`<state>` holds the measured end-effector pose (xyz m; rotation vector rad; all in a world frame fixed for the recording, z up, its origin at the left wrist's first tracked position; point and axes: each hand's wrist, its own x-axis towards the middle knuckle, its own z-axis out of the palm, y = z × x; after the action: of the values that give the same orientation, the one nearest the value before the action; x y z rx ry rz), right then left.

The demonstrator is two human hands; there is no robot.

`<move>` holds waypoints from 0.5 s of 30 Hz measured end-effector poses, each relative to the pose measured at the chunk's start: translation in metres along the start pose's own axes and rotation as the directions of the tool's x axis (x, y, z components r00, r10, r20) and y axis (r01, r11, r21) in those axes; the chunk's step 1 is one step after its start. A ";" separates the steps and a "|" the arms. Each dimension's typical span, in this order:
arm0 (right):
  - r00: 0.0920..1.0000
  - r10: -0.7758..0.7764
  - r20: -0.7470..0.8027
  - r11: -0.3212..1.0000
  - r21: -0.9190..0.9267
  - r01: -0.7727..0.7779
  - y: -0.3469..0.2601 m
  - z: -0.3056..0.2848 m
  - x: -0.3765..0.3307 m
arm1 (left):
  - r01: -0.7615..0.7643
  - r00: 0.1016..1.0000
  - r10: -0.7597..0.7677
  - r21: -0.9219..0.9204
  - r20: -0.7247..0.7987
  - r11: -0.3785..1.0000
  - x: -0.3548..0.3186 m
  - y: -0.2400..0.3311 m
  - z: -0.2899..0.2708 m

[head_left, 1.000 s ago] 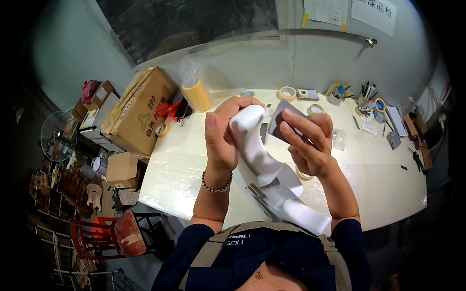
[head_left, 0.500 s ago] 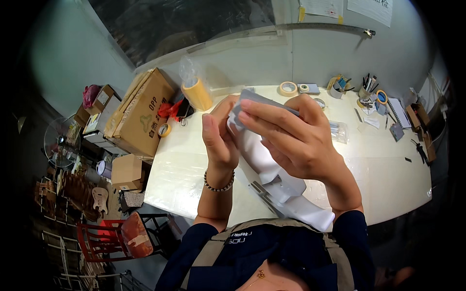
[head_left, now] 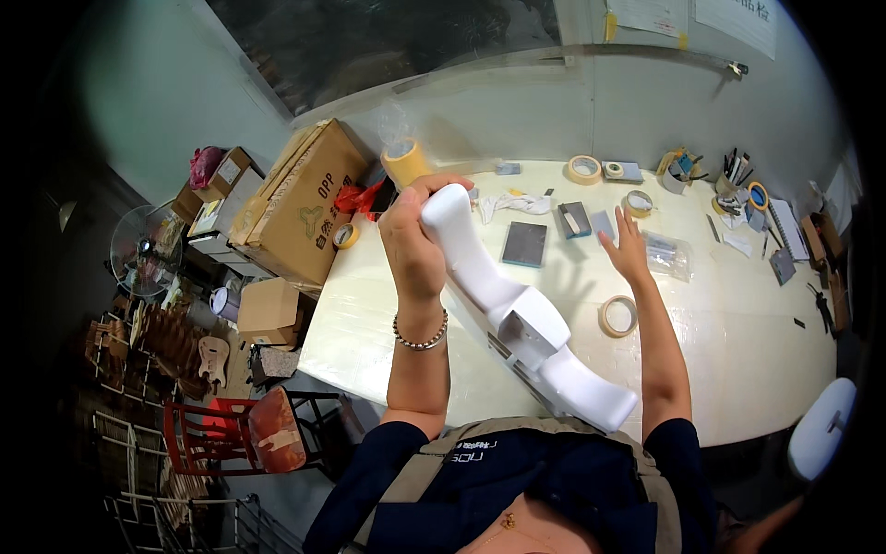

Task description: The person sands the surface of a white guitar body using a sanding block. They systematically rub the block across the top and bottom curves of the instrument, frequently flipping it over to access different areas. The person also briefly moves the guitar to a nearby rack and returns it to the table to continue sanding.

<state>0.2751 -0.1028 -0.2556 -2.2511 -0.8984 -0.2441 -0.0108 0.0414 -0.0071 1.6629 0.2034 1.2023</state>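
Observation:
My left hand is wrapped round the upper end of a white, curved, glossy part with a boxy hollow in its middle. The part hangs slantwise above the table, its lower end close to my chest. Over the table at the right, my right hand is open with its fingers apart and holds nothing. Beside its fingertips lies a thin light-grey sheet. Left of that are a grey block and a flat dark-grey pad. Whether my fingertips touch the sheet, I cannot tell.
On the white table are a tape roll, a clear bag and white cloth. Pen pots and a notebook stand at the far right. Cardboard boxes and a red chair are at the left.
My right hand has let go of the grey sheet it held at the white part's upper end and moved right over the table. My left hand still holds the part.

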 end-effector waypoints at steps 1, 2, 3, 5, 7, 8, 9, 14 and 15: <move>0.997 0.061 0.053 0.998 -0.031 -0.060 0.005 0.009 -0.010 | 0.020 1.000 -0.020 0.002 -0.019 1.000 0.002 -0.003 -0.004; 0.996 0.072 0.048 0.996 0.057 -0.074 0.004 0.014 -0.020 | 0.047 0.998 -0.047 0.002 -0.039 0.999 0.002 -0.005 -0.007; 0.996 0.084 0.042 0.986 0.143 -0.090 0.004 0.018 -0.029 | 0.073 0.996 -0.073 -0.001 -0.058 0.997 0.002 -0.007 -0.010; 0.993 0.088 0.083 0.948 0.299 -0.110 -0.001 0.019 -0.051 | 0.084 0.994 -0.083 0.009 -0.068 0.996 0.004 -0.011 -0.015; 0.985 0.063 0.162 0.890 0.437 -0.129 -0.011 0.012 -0.073 | 0.098 0.992 -0.096 0.019 -0.085 0.995 0.007 -0.014 -0.016; 0.984 0.101 0.149 0.847 0.506 -0.164 -0.019 0.009 -0.085 | 0.076 0.994 -0.074 0.025 -0.082 0.997 0.009 -0.019 -0.017; 0.972 0.114 0.206 0.800 0.560 -0.213 -0.024 0.004 -0.090 | 0.074 0.994 -0.071 0.028 -0.083 0.997 0.011 -0.021 -0.018; 0.919 0.029 0.394 0.553 0.760 -0.343 -0.074 -0.060 -0.084 | 0.006 0.997 0.002 0.119 -0.073 0.993 0.009 -0.018 -0.007; 0.913 -0.017 0.408 0.496 0.796 -0.347 -0.087 -0.076 -0.076 | -0.014 0.997 0.023 0.137 -0.067 0.990 0.006 -0.015 -0.004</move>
<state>0.1658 -0.1484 -0.1834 -1.3868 -0.7186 0.6437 -0.0048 0.0549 -0.0155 1.7461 0.3194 1.2846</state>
